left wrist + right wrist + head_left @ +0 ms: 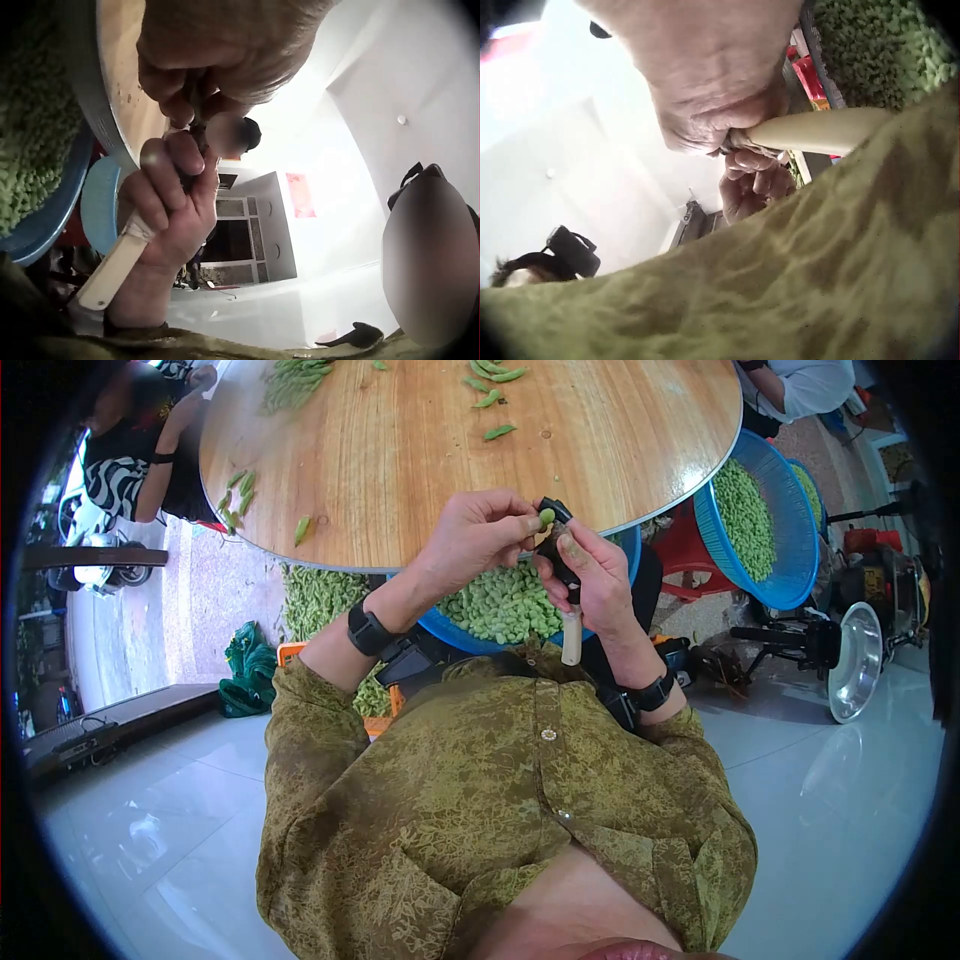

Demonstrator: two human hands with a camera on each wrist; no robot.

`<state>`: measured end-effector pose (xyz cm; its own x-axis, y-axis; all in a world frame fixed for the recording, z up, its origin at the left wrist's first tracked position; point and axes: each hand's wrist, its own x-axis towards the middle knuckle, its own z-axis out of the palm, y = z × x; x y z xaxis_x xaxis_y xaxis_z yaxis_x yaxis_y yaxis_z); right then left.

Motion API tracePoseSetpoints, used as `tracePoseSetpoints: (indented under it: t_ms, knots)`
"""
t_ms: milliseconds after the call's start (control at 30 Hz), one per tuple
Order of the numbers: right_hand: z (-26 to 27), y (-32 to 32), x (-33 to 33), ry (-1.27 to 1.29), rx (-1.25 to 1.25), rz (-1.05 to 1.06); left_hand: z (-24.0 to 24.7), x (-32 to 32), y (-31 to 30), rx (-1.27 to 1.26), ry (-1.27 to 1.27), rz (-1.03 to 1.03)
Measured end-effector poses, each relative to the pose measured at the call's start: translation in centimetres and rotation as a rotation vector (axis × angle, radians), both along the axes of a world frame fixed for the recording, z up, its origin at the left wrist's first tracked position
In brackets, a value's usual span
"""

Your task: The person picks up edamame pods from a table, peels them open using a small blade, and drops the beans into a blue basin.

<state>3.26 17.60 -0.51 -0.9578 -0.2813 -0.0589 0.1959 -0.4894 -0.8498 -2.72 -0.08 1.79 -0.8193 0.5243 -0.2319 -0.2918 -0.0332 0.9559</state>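
In the head view my left hand [480, 542] pinches a green bean pod [547, 517] between thumb and fingertips, right by the other hand. My right hand [597, 578] grips a tool by its cream handle [571, 639]; the handle's end sticks out below the palm and the working end is hidden. Something black [558, 555] shows about the right fingers. In the left wrist view the right fingers [171, 176] curl round the cream handle [112, 271], close under the left hand [225, 49]. Shelled green beans [500, 608] fill a blue basin [452, 634] beneath both hands.
A round wooden table [400, 470] stands ahead, with scattered pods [498, 432] on it. Another blue basin [790, 595] of beans sits on a red stool [690, 550] at right. Pods [322, 600] lie heaped at lower left. Other people sit at the table's left and right.
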Motion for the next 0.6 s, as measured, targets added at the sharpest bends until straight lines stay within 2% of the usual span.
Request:
tracePoseSetpoints:
  t_ms: [167, 233, 367, 433, 533, 600]
  knots:
    - [0.2, -0.2, 0.1, 0.026, 0.069, 0.001, -0.5, 0.4, -0.2, 0.033, 0.036, 0.014]
    - [-0.1, -0.4, 0.1, 0.054, 0.088, -0.005, -0.3, 0.7, -0.1, -0.034, 0.165, 0.058]
    - [-0.6, -0.9, 0.1, 0.128, 0.166, -0.102, -1.1, 1.1, 0.0, -0.032, 0.211, 0.093]
    - [-0.8, -0.8, 0.1, 0.13, 0.162, -0.119, -1.4, 0.5, -0.1, 0.156, -0.069, 0.045]
    - [-1.3, -0.1, 0.0, 0.173, 0.211, -0.113, -1.6, 0.3, -0.1, 0.265, -0.211, 0.012]
    - [-1.5, 0.5, -0.1, 0.074, -0.082, 0.036, -1.0, 0.7, 0.5, 0.305, -0.245, 0.042]
